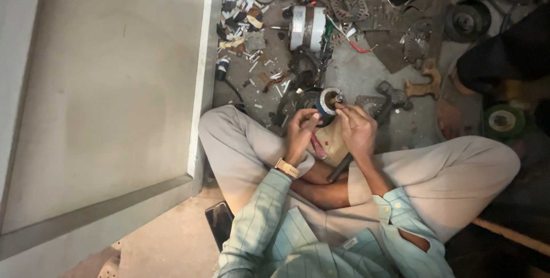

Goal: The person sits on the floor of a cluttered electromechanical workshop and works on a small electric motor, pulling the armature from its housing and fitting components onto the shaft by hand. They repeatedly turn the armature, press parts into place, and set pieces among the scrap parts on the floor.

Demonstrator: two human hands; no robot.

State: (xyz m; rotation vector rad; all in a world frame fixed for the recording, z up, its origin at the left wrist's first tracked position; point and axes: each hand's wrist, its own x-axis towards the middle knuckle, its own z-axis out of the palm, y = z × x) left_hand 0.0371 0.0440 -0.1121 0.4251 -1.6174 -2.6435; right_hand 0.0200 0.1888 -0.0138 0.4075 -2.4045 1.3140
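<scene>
I sit cross-legged on the floor. Both hands meet over my lap on a small round motor part with a blue and white rim and a copper-coloured core. My left hand, with a watch on the wrist, grips its near side. My right hand pinches its right edge with the fingertips. A red-handled tool lies under my left hand. A dark hammer handle rests across my lap.
Scrap litters the floor ahead: a white cylindrical motor, metal fan plates, a dark pulley, a green tape roll. A grey wall panel fills the left. A phone lies by my left knee. Another person's dark leg is at the right.
</scene>
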